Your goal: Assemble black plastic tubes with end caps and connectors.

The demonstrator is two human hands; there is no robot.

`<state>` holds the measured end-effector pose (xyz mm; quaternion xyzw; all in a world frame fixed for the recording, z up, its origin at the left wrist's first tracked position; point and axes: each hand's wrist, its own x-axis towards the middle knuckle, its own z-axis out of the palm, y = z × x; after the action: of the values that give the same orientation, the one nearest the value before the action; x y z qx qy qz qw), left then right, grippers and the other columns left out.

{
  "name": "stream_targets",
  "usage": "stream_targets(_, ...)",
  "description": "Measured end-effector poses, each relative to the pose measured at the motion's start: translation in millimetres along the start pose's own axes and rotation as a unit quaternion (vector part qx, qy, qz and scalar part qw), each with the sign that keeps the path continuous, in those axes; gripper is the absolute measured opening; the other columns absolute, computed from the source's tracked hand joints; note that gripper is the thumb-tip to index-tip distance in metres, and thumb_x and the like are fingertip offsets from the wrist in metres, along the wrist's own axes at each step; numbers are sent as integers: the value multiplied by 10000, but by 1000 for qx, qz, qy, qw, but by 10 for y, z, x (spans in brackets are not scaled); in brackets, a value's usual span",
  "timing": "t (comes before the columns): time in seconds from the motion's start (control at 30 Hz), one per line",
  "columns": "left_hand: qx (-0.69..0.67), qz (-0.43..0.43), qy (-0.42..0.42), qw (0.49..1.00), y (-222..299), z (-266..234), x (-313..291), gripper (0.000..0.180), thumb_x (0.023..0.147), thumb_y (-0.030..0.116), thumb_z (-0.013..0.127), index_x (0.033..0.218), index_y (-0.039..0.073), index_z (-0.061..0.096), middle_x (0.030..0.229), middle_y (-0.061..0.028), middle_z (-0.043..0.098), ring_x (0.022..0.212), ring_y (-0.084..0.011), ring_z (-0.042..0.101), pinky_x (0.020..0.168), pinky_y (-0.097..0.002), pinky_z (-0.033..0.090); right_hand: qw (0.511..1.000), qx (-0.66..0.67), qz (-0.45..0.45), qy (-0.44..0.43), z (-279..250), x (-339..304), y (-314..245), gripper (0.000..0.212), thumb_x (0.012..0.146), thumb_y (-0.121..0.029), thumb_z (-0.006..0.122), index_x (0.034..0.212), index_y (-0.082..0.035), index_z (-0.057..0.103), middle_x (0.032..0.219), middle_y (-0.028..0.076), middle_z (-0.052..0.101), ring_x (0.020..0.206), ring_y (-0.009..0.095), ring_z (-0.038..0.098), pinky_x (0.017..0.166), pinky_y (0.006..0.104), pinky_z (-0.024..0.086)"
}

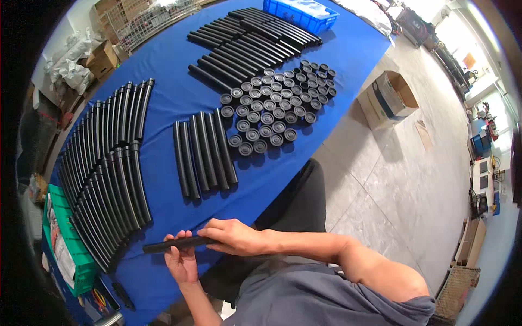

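Note:
A black tube (156,248) is held nearly level over the near edge of the blue-covered table. My left hand (182,265) wraps its fingers around the tube's middle from below. At the tube's right end, my right hand (235,237) closes over it and hides that end. Beyond my hands lie several loose black tubes (202,152) side by side. Many round black caps (266,106) with ringed tops stand grouped to the right of them. On the left, rows of black tubes with collared ends (117,185) lie close together.
More black tubes (239,51) lie in rows at the far end of the blue table cloth (157,125), near a blue crate (304,16). A green crate (81,255) sits at the left edge. An open cardboard box (383,103) stands on the floor to the right.

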<state>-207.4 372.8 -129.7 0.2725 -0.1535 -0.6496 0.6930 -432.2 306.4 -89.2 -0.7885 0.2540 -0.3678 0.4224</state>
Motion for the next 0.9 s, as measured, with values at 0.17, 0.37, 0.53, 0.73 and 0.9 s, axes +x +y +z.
stream_targets(0.17, 8, 8, -57, 998, 49, -76, -15, 307, 978, 119, 606, 1260, 24, 527, 1262, -209, 610, 1195, -355, 592, 1068, -465, 481, 993, 78, 84, -4, 32, 26, -39, 368, 869, -129, 717, 1179, 19, 586, 968, 179, 610, 865, 355, 637, 727, 424, 524)
stream_targets(0.37, 3, -23, -25, 999, -16, -89, -9, 300, 977, 108, 606, 1251, 27, 517, 1259, -241, 605, 1204, -378, 587, 1065, -490, 492, 1000, 0, 10, 16, 127, -78, 82, 379, 862, -128, 710, 1186, 10, 572, 994, 185, 608, 913, 381, 630, 770, 454, 526)
stream_targets(0.53, -10, -18, -56, 998, 37, -27, -25, 279, 983, 103, 594, 1236, 14, 516, 1268, -254, 599, 1205, -370, 589, 1094, -498, 459, 966, 144, 201, -79, -124, 93, -128, 386, 850, -196, 724, 1123, 45, 597, 985, 223, 625, 942, 408, 621, 778, 465, 516)
stream_targets(0.73, -9, -32, -34, 999, 19, -53, -14, 291, 996, 116, 573, 1258, 6, 513, 1263, -256, 603, 1209, -378, 588, 1055, -487, 500, 1000, -22, -3, -10, 83, -30, -27, 452, 860, -162, 709, 1230, 22, 524, 1024, 219, 605, 929, 392, 626, 798, 467, 519)
stream_targets(0.9, 6, -13, 10, 1000, 16, 5, -21, 320, 964, 111, 628, 1243, 12, 507, 1224, -268, 618, 1177, -388, 612, 999, -492, 546, 995, 69, 75, 3, 45, -21, -11, 377, 856, -105, 707, 1180, 16, 557, 985, 199, 596, 928, 409, 622, 782, 462, 519)
